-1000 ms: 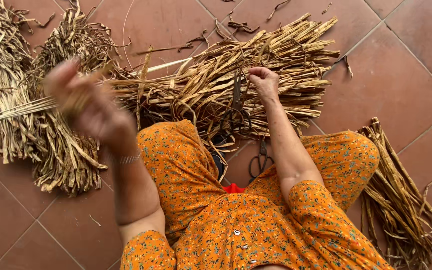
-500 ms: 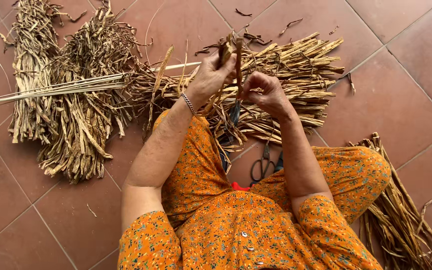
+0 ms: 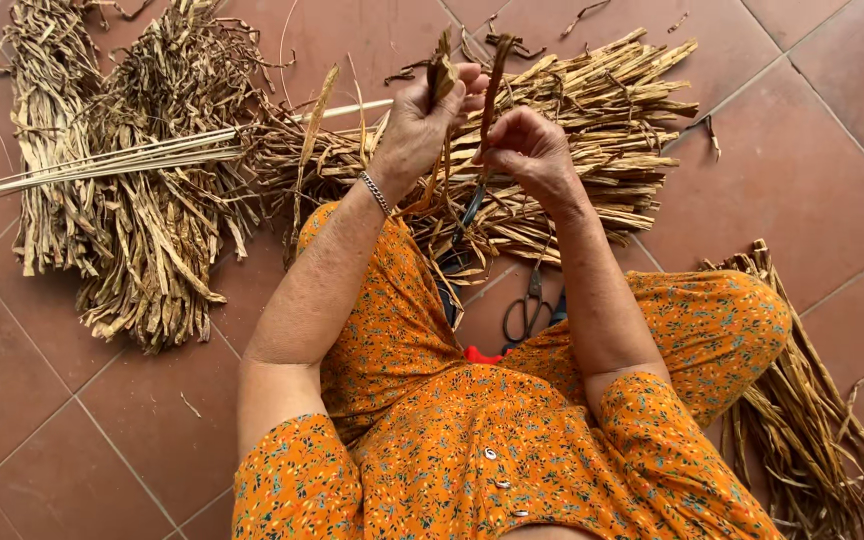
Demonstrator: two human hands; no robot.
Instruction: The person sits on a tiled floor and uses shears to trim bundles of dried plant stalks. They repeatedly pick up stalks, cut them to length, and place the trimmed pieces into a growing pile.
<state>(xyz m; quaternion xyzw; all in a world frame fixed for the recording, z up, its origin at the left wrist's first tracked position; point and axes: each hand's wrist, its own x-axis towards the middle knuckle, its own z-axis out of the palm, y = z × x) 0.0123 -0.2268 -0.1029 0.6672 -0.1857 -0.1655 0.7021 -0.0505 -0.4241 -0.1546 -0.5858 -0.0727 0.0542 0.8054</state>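
The left hand [image 3: 417, 125] and right hand [image 3: 527, 150] are each pinching closed on a dried strip [image 3: 492, 85] — keeping both grips firm and pulling apart evenly seems wise.

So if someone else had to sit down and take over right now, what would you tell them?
Left hand: raised, grip shut on a dried leaf strip.
Right hand: raised beside it, grip shut on a second, darker strip.
The hands are close together above the lap; I cannot tell if the two strips are joined.
Straight bundle of dried strips lies on the tiled floor just ahead.
Scissors lie between the knees, untouched.
More heaps: one far left, one by the right knee.
Pale thin sticks lie across the left heap.
Most strips are still in heaps.
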